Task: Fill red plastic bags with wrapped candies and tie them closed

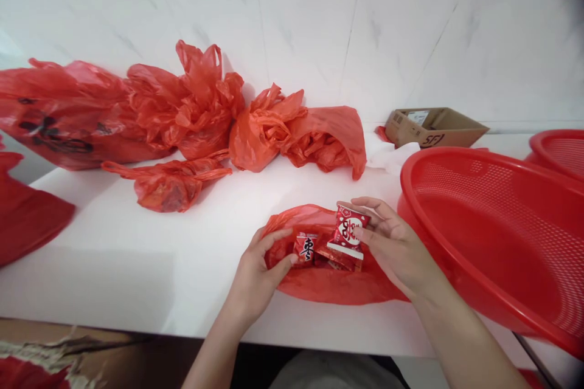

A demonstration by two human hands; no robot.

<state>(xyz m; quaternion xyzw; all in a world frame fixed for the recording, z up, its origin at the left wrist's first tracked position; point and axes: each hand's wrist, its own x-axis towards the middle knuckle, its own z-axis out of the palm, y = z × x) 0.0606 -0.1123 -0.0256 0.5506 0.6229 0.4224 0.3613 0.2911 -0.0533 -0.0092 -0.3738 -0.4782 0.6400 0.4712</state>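
A red plastic bag (pixel 337 289) lies with its mouth spread on the white table in front of me. Inside it sit several small wrapped packets, among them a red packet with a dark character on a white patch (pixel 305 247). My left hand (pixel 260 270) grips the bag's left end; its thumb and index finger reach over the rim beside that packet, and its other fingers are partly hidden. Above the bag's right side, my right hand (pixel 392 243) pinches a red-and-white sachet (pixel 348 230) with a double-happiness sign between thumb and fingers.
At right, a big red plastic basket (pixel 483 206) stands near my right forearm, with another red basket (pixel 561 149) behind. An open cardboard box (pixel 433 127) is by the tiled wall. Several red bags (pixel 205 103) line the back; a smaller knotted bag (pixel 168 185) lies nearer.
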